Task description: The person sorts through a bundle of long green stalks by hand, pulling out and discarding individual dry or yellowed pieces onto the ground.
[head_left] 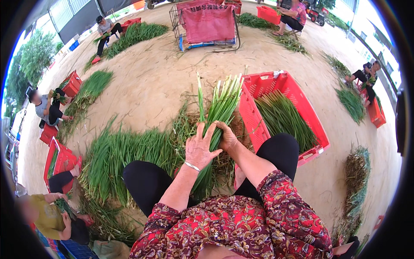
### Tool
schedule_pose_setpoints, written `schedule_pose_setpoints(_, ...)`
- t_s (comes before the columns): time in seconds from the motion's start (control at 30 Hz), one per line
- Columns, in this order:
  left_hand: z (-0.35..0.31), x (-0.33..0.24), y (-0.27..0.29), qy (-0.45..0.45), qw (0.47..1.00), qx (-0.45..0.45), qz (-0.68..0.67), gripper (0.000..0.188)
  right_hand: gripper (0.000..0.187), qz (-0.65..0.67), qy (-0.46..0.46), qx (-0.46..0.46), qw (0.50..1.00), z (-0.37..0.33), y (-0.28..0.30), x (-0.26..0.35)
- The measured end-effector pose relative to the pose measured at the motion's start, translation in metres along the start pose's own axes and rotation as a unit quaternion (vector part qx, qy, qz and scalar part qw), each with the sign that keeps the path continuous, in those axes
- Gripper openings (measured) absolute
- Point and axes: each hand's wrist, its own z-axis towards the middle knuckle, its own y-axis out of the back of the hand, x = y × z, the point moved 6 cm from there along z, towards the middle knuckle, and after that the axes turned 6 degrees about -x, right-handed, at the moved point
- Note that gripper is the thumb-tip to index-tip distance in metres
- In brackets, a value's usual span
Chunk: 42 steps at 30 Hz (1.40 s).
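Observation:
A bunch of green onions (221, 105) stands upright between my knees, its pale cut ends pointing up and away from me. My right hand (227, 137) is closed round the bunch from the right side. Against its left side lies my left hand (200, 146), fingers stretched and spread, thumb apart. One stalk (200, 97) sticks up by itself at the left fingertips, slightly away from the bunch; whether the fingers pinch it is hard to make out. The green leaves (205, 181) hang down below both hands toward my lap.
A red crate (282, 77) holding more green onions (284, 121) stands by my right knee. To my left a long pile of green onions (129, 151) covers the ground. Several people sit around with crates and piles. A wire cart (207, 26) with pink cloth stands ahead.

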Motion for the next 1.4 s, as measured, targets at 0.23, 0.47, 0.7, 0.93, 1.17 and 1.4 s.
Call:
schedule_pose_setpoints(0.23,-0.015,0.084,-0.003,0.163,0.887,-0.183,-0.392,0.08,0.053,-0.032,-0.035,0.046,0.998,-0.028,-0.062,0.002)
schedule_pose_setpoints(0.47,-0.036,0.059,-0.062,0.206,0.577,0.16,-0.774,0.104,0.047,-0.19,-0.022,-0.002,0.982,-0.03,-0.072,0.009)
schedule_pose_setpoints(0.7,-0.035,0.041,-0.068,0.236,0.511,0.184,-0.806,0.074,0.069,-0.751,0.006,0.059,0.658,-0.027,-0.13,0.079)
schedule_pose_setpoints(0.93,-0.037,0.055,-0.092,0.27,0.546,0.184,-0.772,0.079,0.051,-0.725,0.323,-0.041,0.607,-0.032,-0.144,0.145)
schedule_pose_setpoints(1.17,-0.044,0.053,-0.093,0.306,0.606,0.199,-0.706,0.046,0.045,-0.817,0.28,-0.124,0.489,-0.028,-0.136,0.136)
schedule_pose_setpoints(1.4,-0.046,0.048,-0.09,0.249,0.52,0.22,-0.787,0.057,0.013,-0.778,0.357,-0.035,0.515,-0.032,-0.128,0.133)
